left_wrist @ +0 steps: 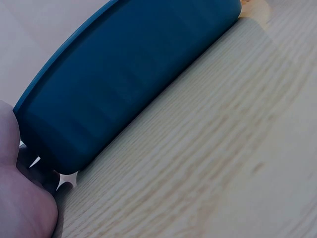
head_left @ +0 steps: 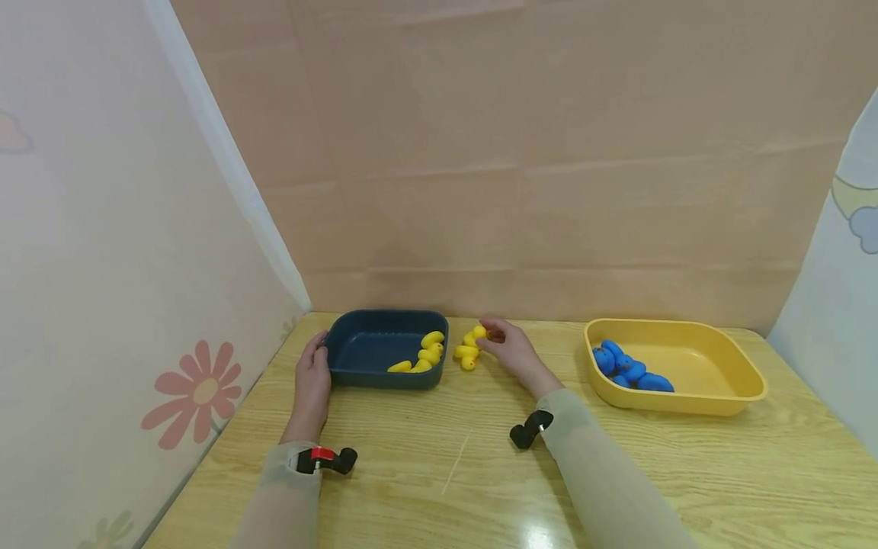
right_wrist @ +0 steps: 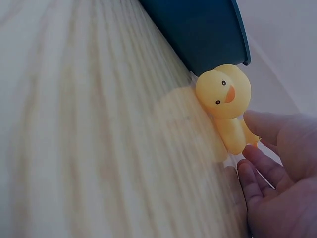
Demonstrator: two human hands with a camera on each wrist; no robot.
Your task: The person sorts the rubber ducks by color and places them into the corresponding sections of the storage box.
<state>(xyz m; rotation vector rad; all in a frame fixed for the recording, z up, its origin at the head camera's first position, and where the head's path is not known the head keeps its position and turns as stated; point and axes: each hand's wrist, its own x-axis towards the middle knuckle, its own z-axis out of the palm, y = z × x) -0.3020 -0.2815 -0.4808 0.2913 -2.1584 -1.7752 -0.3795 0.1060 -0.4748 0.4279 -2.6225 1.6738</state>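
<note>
At the left end of a dark blue tray [head_left: 384, 380], my left hand [head_left: 313, 381] grips the side, thumb by the rim. The left wrist view shows that tray's outer wall [left_wrist: 114, 84] with part of the hand [left_wrist: 25, 193] at its corner. Several yellow rubber ducks [head_left: 430, 354] lie along its right side and front. Just right of the tray, a few more yellow ducks [head_left: 468, 357] cluster on the table. My right hand [head_left: 511, 351] pinches one of these between thumb and fingers. Close up, a duck's face [right_wrist: 225, 94] appears beyond the right hand [right_wrist: 282, 173], partly covering the others.
A yellow tray [head_left: 706, 404] stands on the right of the wooden table [head_left: 411, 473], with several blue rubber ducks [head_left: 631, 370] at its left end. A tan backdrop [head_left: 439, 191] rises behind the table, and a patterned panel [head_left: 103, 267] borders the left.
</note>
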